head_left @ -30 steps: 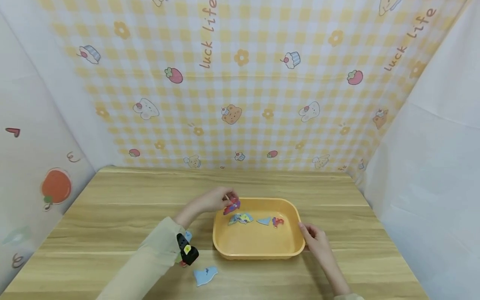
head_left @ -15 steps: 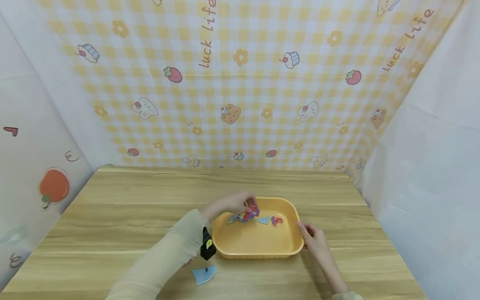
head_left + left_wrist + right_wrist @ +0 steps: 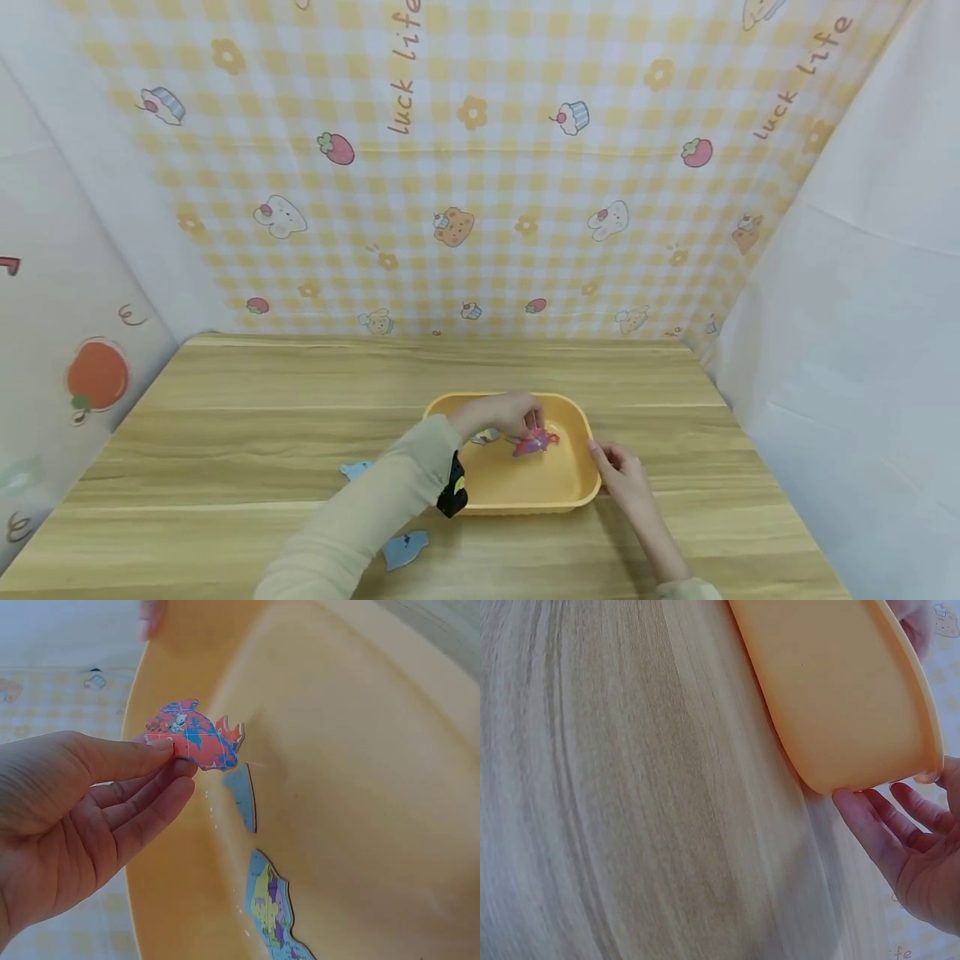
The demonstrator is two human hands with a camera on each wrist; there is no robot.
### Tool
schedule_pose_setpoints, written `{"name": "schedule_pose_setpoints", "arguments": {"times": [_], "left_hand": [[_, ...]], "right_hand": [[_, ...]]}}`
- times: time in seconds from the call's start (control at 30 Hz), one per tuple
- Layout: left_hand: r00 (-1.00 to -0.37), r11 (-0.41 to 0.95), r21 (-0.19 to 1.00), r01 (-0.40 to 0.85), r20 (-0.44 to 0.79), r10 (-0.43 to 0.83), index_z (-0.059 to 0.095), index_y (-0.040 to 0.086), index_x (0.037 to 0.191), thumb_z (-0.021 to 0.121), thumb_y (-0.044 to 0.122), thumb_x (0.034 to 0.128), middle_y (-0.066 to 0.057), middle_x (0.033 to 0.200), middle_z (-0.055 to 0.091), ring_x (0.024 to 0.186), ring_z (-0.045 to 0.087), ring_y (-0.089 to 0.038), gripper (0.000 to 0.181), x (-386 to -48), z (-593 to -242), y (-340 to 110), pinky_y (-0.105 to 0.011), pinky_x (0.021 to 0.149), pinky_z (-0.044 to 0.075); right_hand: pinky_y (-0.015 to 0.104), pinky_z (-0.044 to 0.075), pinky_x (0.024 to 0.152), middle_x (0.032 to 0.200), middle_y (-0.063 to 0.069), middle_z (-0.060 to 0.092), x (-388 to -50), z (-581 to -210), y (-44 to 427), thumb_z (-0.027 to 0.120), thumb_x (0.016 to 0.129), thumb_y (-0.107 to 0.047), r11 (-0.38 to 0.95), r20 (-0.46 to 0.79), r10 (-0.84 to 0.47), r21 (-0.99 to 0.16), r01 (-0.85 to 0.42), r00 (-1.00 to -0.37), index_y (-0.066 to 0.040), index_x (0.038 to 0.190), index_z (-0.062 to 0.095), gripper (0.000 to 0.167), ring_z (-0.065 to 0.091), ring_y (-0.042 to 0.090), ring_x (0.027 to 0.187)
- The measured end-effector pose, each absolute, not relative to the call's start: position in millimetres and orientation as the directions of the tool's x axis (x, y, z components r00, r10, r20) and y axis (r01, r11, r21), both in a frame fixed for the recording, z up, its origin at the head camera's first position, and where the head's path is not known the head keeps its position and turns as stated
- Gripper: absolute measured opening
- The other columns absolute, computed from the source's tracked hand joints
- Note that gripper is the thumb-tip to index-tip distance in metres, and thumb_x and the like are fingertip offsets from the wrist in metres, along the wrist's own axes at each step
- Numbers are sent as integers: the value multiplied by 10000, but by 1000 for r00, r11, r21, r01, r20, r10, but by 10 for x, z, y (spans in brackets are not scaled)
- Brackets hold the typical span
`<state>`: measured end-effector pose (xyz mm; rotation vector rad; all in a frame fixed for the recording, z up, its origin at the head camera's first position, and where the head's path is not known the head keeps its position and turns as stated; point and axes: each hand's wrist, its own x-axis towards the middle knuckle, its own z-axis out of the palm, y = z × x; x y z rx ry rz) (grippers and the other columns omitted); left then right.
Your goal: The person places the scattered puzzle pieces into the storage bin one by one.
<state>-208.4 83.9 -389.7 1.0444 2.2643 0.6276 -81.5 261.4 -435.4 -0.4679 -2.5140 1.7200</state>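
Observation:
My left hand (image 3: 513, 412) reaches into the yellow plastic tray (image 3: 517, 507). Between thumb and fingers it pinches a red and purple-blue map puzzle piece (image 3: 193, 735), held above the tray floor. Behind that piece lies a smaller red puzzle piece (image 3: 230, 732). A light blue piece (image 3: 242, 799) and a yellow, purple and blue piece (image 3: 271, 900) also lie in the tray, in a row near its far wall. My right hand (image 3: 624, 473) grips the tray's right end. In the right wrist view, its fingertips (image 3: 846, 799) touch the tray's underside and the thumb is at the rim.
On the wooden table (image 3: 262, 417), a pale blue puzzle piece (image 3: 406, 550) lies in front of the tray. Another blue piece (image 3: 355, 470) shows to the left, partly behind the left sleeve (image 3: 390, 492). A checked yellow cloth (image 3: 480, 183) hangs behind the table.
My left hand has carried the red and purple-blue puzzle piece rightward across the tray, near the smaller red piece. The right hand keeps its grip on the tray's end.

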Motion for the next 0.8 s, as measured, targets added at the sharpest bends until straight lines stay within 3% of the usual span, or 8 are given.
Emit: {"name": "schedule_pose_setpoints", "arguments": {"times": [0.07, 0.2, 0.47, 0.8], "left_hand": [[-505, 550, 604, 577, -265, 821, 613, 90, 911, 631, -32, 781, -50, 901, 637, 833, 606, -137, 179, -2306, -4287, 958, -212, 691, 503], [-479, 543, 569, 617, -276, 833, 604, 176, 864, 650, -22, 752, 36, 860, 622, 780, 584, -68, 233, -2514, -4671, 1136, -183, 640, 481], [-553, 647, 515, 562, -348, 757, 630, 48, 897, 571, -109, 780, -57, 906, 624, 756, 508, -104, 204, -1969, -3947, 1074, -165, 593, 409], [-530, 639, 482, 599, -360, 768, 650, 44, 921, 531, -136, 777, -28, 880, 610, 739, 490, -82, 259, -1911, -3904, 1132, -144, 613, 401]], "right_hand": [[273, 545, 538, 810, 131, 607, -819, -4361, 2615, 509, 930, -298, 328, -124, 284, -919, 218, -951, 85, 1065, 587, 413, 610, 121, 623], [265, 542, 533, 801, 127, 604, -816, -4359, 2615, 509, 930, -295, 331, -127, 285, -917, 222, -950, 94, 1061, 582, 417, 608, 126, 623], [263, 541, 530, 817, 159, 607, -822, -4341, 2599, 512, 929, -299, 333, -125, 284, -917, 220, -951, 99, 1070, 579, 428, 612, 134, 627], [251, 537, 529, 791, 141, 615, -821, -4366, 2612, 510, 932, -270, 350, -105, 286, -914, 206, -953, 103, 1035, 591, 395, 597, 113, 618]]}}
